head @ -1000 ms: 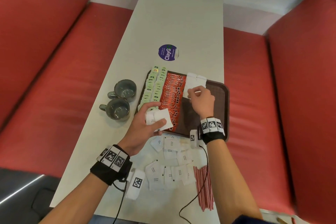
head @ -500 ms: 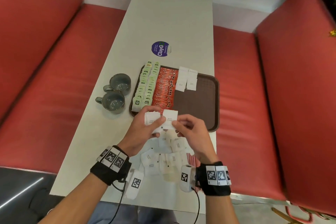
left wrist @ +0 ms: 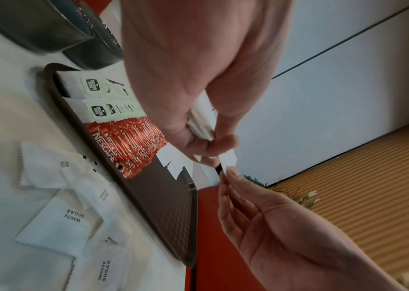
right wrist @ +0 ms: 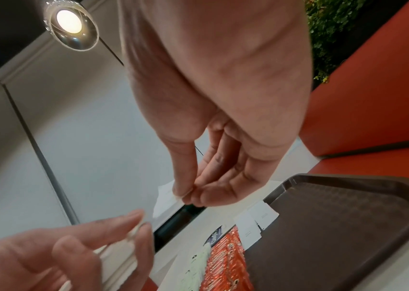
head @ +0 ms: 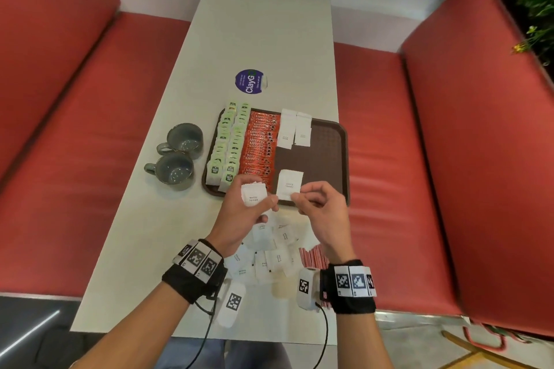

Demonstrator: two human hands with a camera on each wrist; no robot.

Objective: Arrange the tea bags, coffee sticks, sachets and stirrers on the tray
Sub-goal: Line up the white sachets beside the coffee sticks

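White sugar sachet (head: 289, 186) pinched in right hand (head: 322, 207), above tray (head: 335, 165) near edge. Left hand (head: 245, 210) grips small sachet stack (head: 253, 194) alongside. Beyond: tea bags (head: 227, 144), Nescafé sticks (head: 260, 147) and two sachets (head: 293, 132) placed. Behind: loose sachets (head: 269, 257), stirrers (head: 311, 256) remaining.

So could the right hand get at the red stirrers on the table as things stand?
Probably, but not freely: the red stirrers lie bare on the table just under the right wrist, with nothing on top of them, yet the right hand is busy pinching a white sugar sachet.
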